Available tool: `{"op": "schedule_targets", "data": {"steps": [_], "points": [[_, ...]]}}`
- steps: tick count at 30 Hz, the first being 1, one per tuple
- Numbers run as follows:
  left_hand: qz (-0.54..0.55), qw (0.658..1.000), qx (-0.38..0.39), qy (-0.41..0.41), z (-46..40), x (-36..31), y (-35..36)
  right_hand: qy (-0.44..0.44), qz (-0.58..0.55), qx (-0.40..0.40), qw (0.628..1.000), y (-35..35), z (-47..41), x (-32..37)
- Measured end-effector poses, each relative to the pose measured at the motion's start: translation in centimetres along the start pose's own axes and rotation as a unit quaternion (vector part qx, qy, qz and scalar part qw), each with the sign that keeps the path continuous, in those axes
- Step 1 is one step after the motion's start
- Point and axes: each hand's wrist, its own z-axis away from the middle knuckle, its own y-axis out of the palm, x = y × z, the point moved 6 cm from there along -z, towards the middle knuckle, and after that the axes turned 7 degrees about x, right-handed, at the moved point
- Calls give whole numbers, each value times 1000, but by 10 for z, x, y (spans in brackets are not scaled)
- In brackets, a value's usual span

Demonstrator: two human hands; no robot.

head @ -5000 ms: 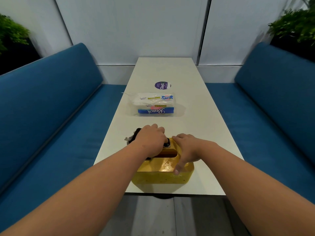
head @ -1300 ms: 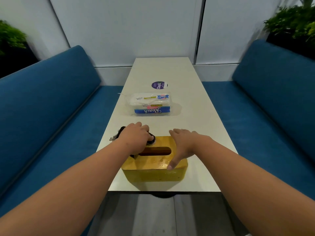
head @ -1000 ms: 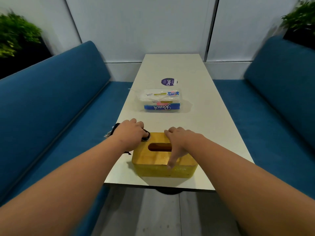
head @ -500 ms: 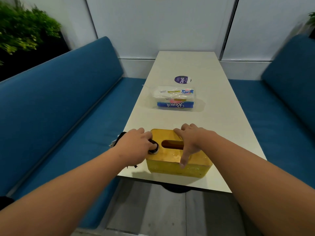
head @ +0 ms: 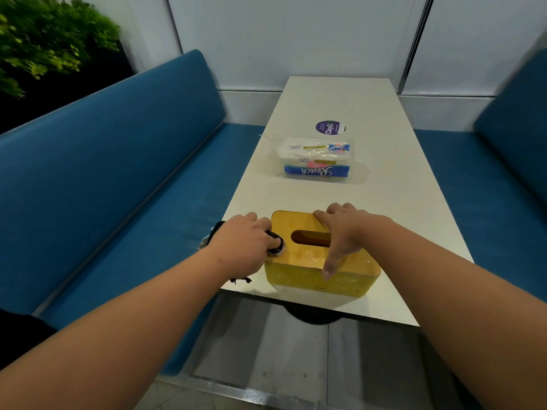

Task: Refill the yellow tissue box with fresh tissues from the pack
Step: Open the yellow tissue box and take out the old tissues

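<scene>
Yellow tissue box (head: 321, 263) sits at the near edge of the table (head: 384, 202), slot up, slightly skewed. Tissue pack (head: 316, 161) lies further out along the table, well apart from the box, apparently sealed and untouched.

Right hand (head: 344, 232) spans the lid: fingers over the far edge, thumb hooked down the near face, so its grip is on the box. Left hand (head: 245, 247) is curled around a small dark object (head: 273, 245) at the box's left end, touching or just beside the lid corner.

Step in hand, my read: opening the box. To do it well:
- box is close to the table edge; push it further in before prying
- pin the base with one hand, lift the lid with the other, straight up, not levered
- free the left hand first if it's needed

Can't tell:
- what the dark object is; mostly covered by the hand, with dark bits poking out behind the wrist
- whether it's attached to the box
- the lid seam or latch
- anything inside the slot, which reads dark
- left edge of the frame is motion-blurred
</scene>
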Motion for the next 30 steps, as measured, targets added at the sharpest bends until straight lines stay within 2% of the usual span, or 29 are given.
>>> {"op": "schedule_targets", "data": {"steps": [2,6,9,13,18,24,30], "points": [[4,1000,1,-10,-1,-2,-2,0,-4,1,1000,1,0,-1],[23,999,2,24,15,-20,4,0,-9,1,1000,1,-2,-1],[26,1000,-9,3,10,-18,-2,0,-8,1,1000,1,-1,-1],[16,999,-18,40,-11,-51,-12,1,-1,3,1000,0,0,-1],[5,1000,17,8,-2,-19,-4,-4,-12,3,1000,2,-1,-3],[24,998,-4,55,-13,-55,-12,-2,-4,-1,1000,1,-3,-3],[23,999,17,18,-9,-30,-7,-5,-16,5,1000,1,-3,-4]]}}
